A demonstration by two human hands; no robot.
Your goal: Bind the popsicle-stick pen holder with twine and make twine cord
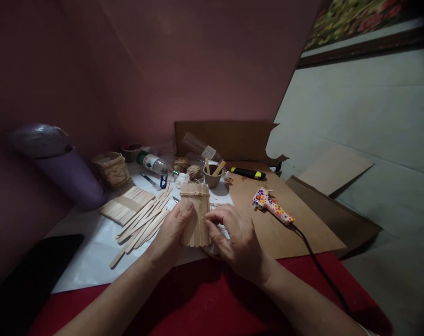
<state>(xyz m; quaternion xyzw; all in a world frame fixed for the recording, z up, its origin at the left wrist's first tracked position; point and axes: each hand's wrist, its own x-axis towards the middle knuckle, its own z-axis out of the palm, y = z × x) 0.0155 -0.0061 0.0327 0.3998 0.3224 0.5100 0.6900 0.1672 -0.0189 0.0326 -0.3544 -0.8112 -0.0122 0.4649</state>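
My left hand [177, 224] grips a small holder faced with upright craft sticks [195, 219], thumb across its front. A band of twine [194, 193] runs around the holder near its top. A thin yellowish line shows down the lower front. At the holder's right side is my right hand [234, 233], with thumb and forefinger pinched together close to the sticks; what lies between them is too small to make out. Loose craft sticks [142, 228] lie left of my left hand, beside a banded bundle of sticks [128, 205].
A flowered glue gun [273, 205] rests on cardboard [246, 219] at right, its cord trailing to the front. Behind are a utility knife [248, 173], a cup with sticks [212, 179], twine balls [193, 172] and plastic bottles [156, 164]. A purple tumbler [72, 177] stands left.
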